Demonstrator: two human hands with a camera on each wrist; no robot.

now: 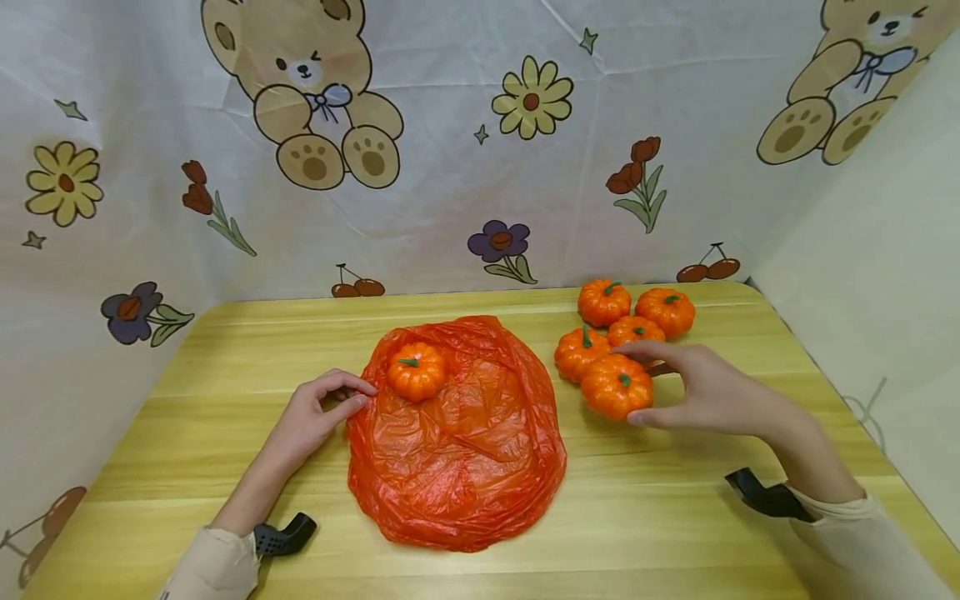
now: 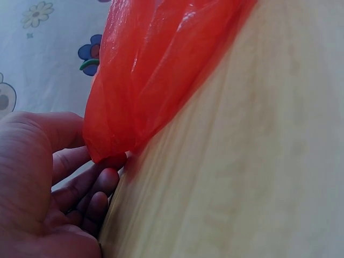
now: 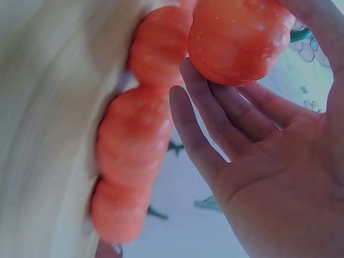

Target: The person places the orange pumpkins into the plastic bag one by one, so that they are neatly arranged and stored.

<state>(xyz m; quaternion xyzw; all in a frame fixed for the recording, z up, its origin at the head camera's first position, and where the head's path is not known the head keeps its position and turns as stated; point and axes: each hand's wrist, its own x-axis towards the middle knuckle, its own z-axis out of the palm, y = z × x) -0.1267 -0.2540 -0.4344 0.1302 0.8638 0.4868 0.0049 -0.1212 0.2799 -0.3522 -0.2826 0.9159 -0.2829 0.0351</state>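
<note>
A red plastic bag (image 1: 457,450) lies spread on the table, its rim standing up around one small orange pumpkin (image 1: 417,372) at the upper left inside. My left hand (image 1: 311,417) pinches the bag's left rim between thumb and fingers; in the left wrist view the red film (image 2: 134,80) reaches the fingertips of that hand (image 2: 48,183). At the right, my right hand (image 1: 705,392) grips a pumpkin (image 1: 617,387) between thumb and fingers. The right wrist view shows this pumpkin (image 3: 239,40) held off the table by the hand (image 3: 279,156).
Several more pumpkins stand grouped behind the held one, among them one at the back (image 1: 603,302) and one at the right (image 1: 666,312). The wooden table (image 1: 262,350) meets a printed cloth (image 1: 435,192) behind it and a pale wall (image 1: 862,275) on the right.
</note>
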